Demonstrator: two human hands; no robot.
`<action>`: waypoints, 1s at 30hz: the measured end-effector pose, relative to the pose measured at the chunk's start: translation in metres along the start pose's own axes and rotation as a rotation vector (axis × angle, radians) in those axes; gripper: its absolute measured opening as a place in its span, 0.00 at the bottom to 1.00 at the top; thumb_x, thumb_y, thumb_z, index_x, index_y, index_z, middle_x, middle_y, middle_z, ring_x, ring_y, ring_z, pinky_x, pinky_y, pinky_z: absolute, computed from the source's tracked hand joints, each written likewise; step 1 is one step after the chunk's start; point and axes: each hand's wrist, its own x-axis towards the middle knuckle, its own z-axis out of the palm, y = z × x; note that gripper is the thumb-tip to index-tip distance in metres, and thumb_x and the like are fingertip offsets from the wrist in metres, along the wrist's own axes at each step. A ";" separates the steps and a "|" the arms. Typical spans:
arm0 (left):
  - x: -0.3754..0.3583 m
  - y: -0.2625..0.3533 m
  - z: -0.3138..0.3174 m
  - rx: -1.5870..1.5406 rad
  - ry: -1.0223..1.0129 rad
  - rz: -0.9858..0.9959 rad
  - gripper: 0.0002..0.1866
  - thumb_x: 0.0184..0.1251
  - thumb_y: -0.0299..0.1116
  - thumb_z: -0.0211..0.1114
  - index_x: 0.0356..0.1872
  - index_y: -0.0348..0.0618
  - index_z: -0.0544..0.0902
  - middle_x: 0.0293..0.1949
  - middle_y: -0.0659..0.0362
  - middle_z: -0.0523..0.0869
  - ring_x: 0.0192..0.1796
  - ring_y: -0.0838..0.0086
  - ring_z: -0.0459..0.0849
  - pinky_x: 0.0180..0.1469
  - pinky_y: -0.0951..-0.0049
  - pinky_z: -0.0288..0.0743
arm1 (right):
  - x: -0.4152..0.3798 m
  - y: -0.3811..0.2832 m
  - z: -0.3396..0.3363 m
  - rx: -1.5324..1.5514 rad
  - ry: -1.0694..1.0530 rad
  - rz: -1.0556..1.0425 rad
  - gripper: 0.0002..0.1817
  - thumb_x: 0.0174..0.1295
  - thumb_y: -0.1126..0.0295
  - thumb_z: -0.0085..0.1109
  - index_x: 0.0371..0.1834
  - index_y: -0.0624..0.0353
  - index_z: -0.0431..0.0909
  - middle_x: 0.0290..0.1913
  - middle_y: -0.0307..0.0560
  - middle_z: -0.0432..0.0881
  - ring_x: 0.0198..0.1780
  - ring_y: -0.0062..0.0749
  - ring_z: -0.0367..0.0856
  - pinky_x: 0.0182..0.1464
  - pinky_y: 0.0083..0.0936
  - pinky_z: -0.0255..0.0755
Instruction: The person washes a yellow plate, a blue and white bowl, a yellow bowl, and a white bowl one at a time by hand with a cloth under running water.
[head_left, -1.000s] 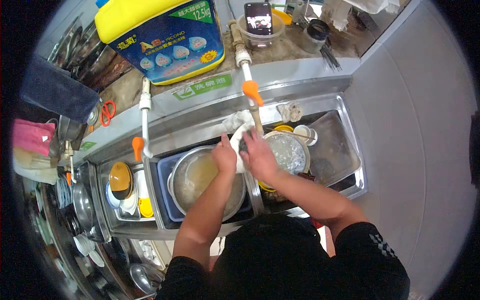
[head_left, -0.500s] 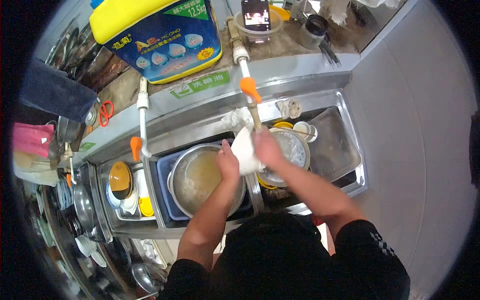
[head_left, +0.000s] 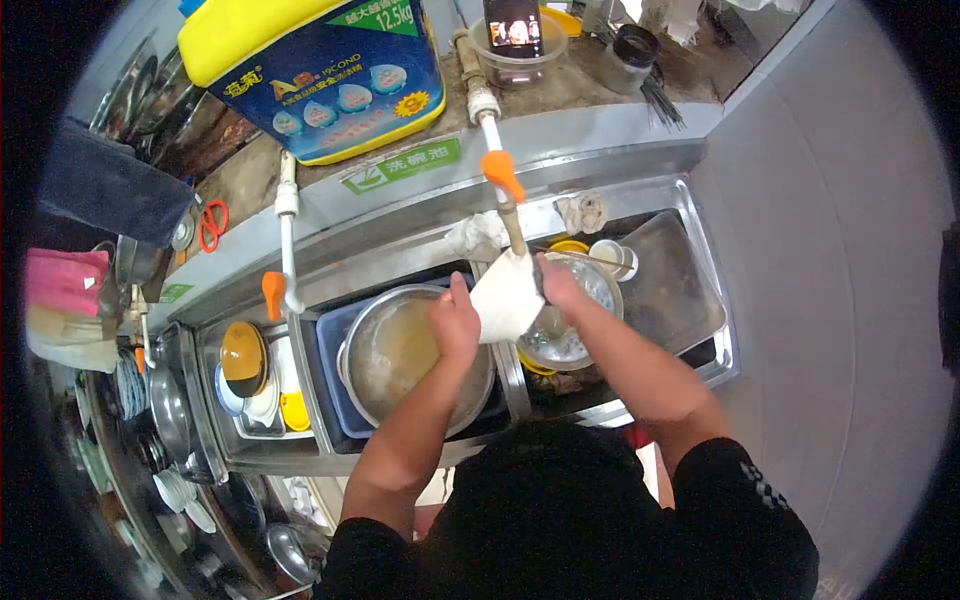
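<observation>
My left hand grips the left edge of a white dish, thumb pointing up. At the dish's right edge is my right hand, its fingers closed on a dark scrubbing pad that touches the dish. The dish is tilted below the tap with the orange handle. Left of it, a large metal pot of cloudy water sits in a blue basin. Under my right hand stands a metal bowl of sudsy water.
White cups and a metal tray lie at the right. Stacked dishes fill the left basin. Cloths rest on the sink's back ledge. Behind stand a detergent jug and a phone in a plastic tub.
My right hand has moved right, from over the dish's face to its right edge. The dish now shows more of its white surface. My left hand stays on its left edge.
</observation>
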 end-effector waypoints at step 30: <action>0.026 -0.019 0.004 -0.885 -0.130 -0.386 0.26 0.71 0.47 0.52 0.27 0.29 0.79 0.22 0.50 0.81 0.24 0.70 0.75 0.33 0.64 0.70 | 0.002 0.025 -0.012 1.172 -0.121 0.053 0.24 0.64 0.52 0.47 0.54 0.59 0.74 0.47 0.43 0.82 0.48 0.33 0.81 0.51 0.30 0.74</action>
